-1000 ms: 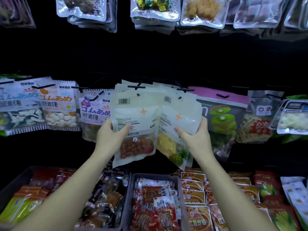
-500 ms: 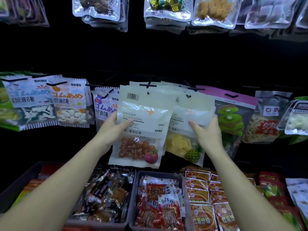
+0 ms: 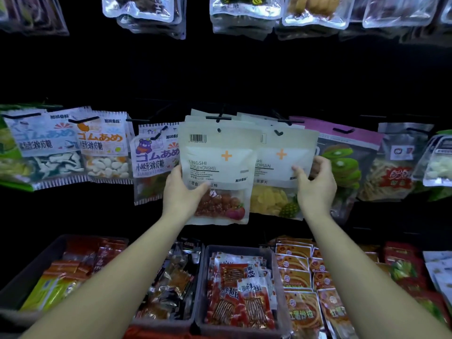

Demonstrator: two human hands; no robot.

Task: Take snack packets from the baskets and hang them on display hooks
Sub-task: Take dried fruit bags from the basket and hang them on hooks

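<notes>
Baskets (image 3: 202, 277) below hold many packets, so much work left. My left hand (image 3: 182, 195) grips red plum packet (image 3: 217, 165), right hand (image 3: 316, 185) pinches pineapple packet (image 3: 276, 199) edge; both up at hooks (image 3: 218, 117), holes I judge not yet threaded.

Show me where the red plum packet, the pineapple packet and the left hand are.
red plum packet (image 3: 220, 165), head view, white front panel.
pineapple packet (image 3: 276, 172), head view, white label panel.
left hand (image 3: 182, 194), head view, back of the hand.

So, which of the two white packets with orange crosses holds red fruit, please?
The front packet in the left hand; the pineapple packet beside it shows yellow slices.
</notes>
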